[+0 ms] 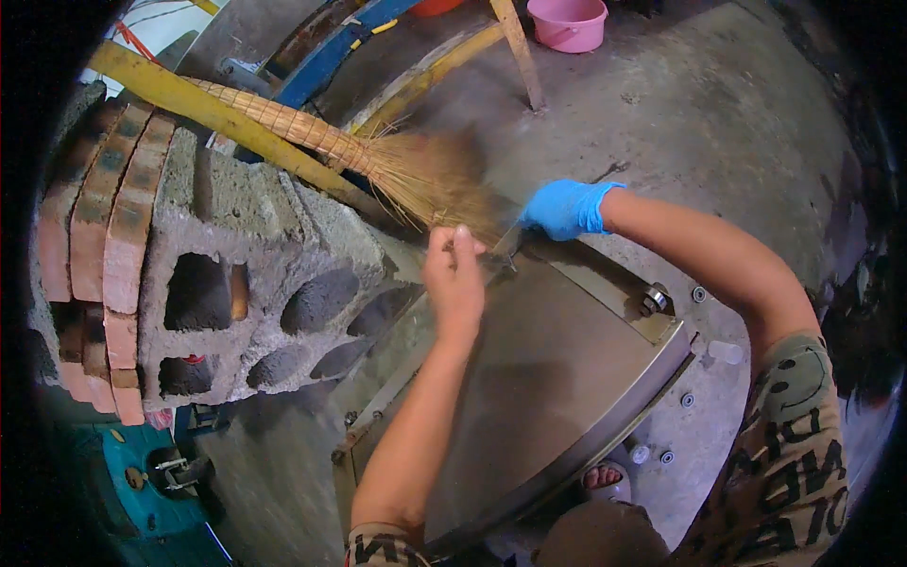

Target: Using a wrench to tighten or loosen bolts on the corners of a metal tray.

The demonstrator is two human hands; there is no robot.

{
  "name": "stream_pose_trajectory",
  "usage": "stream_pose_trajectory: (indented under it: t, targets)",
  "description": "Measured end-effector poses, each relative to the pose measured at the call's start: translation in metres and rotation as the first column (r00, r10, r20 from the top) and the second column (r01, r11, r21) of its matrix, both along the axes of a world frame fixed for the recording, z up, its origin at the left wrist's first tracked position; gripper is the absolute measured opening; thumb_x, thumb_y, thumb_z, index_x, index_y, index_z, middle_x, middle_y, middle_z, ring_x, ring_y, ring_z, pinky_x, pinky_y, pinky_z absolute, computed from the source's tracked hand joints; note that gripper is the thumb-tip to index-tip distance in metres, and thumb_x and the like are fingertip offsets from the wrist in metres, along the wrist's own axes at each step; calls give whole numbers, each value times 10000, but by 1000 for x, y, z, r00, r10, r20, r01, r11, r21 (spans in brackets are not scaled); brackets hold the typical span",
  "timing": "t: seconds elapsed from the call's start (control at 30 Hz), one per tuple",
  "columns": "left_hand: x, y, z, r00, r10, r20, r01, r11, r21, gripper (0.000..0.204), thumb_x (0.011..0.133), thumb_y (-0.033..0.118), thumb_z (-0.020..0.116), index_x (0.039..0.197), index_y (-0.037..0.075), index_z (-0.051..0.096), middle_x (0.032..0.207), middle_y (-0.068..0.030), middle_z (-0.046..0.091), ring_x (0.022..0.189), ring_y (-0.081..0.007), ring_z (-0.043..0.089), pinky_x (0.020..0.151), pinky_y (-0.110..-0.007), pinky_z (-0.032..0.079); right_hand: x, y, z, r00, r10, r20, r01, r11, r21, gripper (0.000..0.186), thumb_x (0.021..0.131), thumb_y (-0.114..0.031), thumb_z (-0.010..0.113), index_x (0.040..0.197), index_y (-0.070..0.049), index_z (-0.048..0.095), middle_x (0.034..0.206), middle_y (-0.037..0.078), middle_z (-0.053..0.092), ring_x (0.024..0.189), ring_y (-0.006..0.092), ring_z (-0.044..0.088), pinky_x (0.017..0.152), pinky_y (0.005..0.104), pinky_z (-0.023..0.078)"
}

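My bare left hand (454, 276) is closed in a pinch over the far edge of a flat metal plate (529, 350), thumb up. What it pinches is too small to make out. My right hand (564, 210), in a blue glove, is curled closed just to the right, and its fingertips are hidden. Between the hands shows a thin dark metal piece (513, 258); I cannot tell which hand touches it. Just beyond my left hand spread the blurred bristles of a straw broom (331, 142), which leans on a yellow bar (227, 111).
At the left stand hollow concrete blocks (241, 231) with red bricks (130, 203) beside them. A bolt-like metal fitting (654, 300) sits at the plate's right corner. Several small round bearings (688, 400) lie on the floor. A pink bucket (569, 24) stands far off.
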State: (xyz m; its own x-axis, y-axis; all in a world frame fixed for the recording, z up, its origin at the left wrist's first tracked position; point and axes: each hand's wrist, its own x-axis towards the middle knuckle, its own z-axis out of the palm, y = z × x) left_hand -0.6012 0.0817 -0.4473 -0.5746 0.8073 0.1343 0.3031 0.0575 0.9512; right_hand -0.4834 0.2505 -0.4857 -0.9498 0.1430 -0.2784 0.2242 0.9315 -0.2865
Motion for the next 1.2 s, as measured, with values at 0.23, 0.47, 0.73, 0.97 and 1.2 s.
stream_pose_trajectory:
  t: [0.23,0.47,0.73,0.97,1.2]
  targets:
    - [7,7,-11,999,46,14,-46,999,3,205,922,204,467,820,27,485,713,-43,583,664,-101,526,626,-248,418,-9,5,-13,996,-90,22,91,995,-37,224,687,-114,535,858,-21,647,853,196,632,783,382,599,673,443,478]
    - [4,8,-10,996,57,66,-58,998,7,246,939,232,440,763,61,463,685,15,524,592,-53,420,554,-215,348,33,-3,32,981,-194,-1,194,977,-87,233,730,-106,511,922,-58,634,892,180,629,784,361,594,694,420,471]
    - [14,34,-2,983,-4,-184,9,1000,27,278,931,250,448,756,36,475,674,-15,536,601,-77,448,557,-240,369,66,-14,33,763,-561,-322,434,813,-388,218,812,-69,478,994,-37,594,897,150,631,810,270,608,737,366,470]
    - [16,40,-27,984,72,-163,-73,997,2,290,925,249,463,747,20,469,672,-36,539,623,-100,454,597,-258,380,46,-3,-3,785,-471,-401,376,878,-296,218,814,-189,485,956,-57,584,872,176,617,796,356,582,703,411,458]
    - [16,46,-15,970,215,-115,-214,977,22,264,911,228,476,775,2,465,688,-98,562,631,-176,523,625,-318,419,48,6,-16,517,-677,-524,586,726,-361,175,848,-219,481,871,-60,548,781,187,572,714,370,548,626,422,432]
